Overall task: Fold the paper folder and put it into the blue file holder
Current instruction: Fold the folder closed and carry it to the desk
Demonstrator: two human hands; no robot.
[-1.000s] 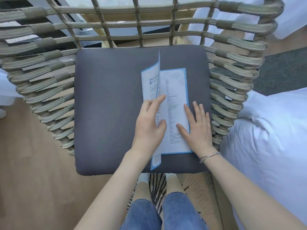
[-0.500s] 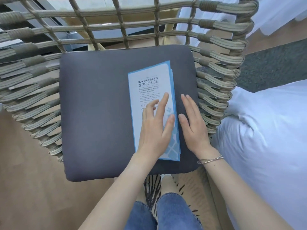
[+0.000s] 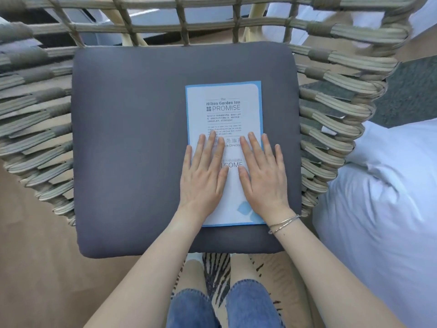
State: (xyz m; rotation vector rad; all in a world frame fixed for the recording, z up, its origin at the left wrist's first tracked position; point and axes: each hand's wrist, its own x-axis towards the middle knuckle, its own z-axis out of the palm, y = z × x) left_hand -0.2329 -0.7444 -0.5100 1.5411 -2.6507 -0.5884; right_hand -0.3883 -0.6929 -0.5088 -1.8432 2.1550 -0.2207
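Folder (image 3: 223, 110) closed flat, blue-bordered

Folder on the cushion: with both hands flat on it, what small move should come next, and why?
Probably pinch an edge and lift the folder. It lies shut and flat on the cushion, with the left hand and right hand pressing its lower half, palms down, neither gripping. No blue file holder is in view, so it must be found.
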